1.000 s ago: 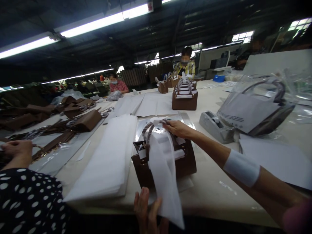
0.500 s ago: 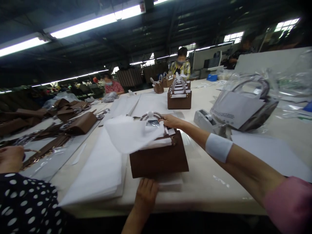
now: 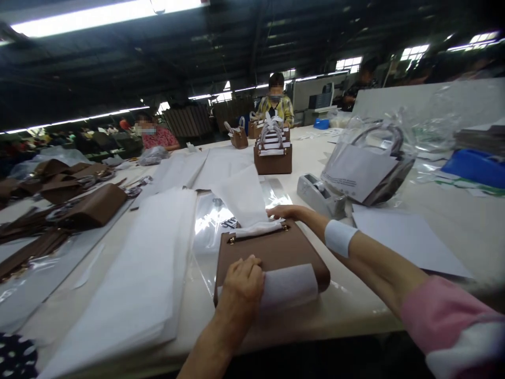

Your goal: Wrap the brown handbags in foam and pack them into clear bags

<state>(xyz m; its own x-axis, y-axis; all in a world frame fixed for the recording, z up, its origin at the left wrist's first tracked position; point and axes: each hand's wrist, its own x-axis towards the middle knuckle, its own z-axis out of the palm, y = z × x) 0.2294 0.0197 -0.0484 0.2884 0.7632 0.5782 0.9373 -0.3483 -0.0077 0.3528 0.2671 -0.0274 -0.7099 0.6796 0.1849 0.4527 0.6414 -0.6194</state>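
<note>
A brown handbag (image 3: 272, 247) lies tilted back on the table in front of me, its lower side towards me. My left hand (image 3: 242, 287) is closed at its lower edge, fingers bent on a strip of white tissue paper (image 3: 292, 284) folded over the bag's base. At the top, my right hand (image 3: 286, 212) grips the bag near its handles; the handles and some fingertips are hidden behind a raised sheet of tissue (image 3: 242, 197). Under and behind the bag spreads a clear plastic bag (image 3: 205, 221) with dark print.
Left of the handbag lies a stack of white sheets (image 3: 130, 273). More brown bags (image 3: 94, 205) lie farther left. A tape dispenser (image 3: 317, 195) and a plastic-wrapped handbag (image 3: 359, 171) stand to the right. Finished-looking handbags (image 3: 273, 158) stand in a row ahead, before a co-worker (image 3: 276, 102).
The handbag has tipped back and down onto the table. My left hand has moved from beneath its base up onto the tissue there. The neighbour's hand at left has gone out of view.
</note>
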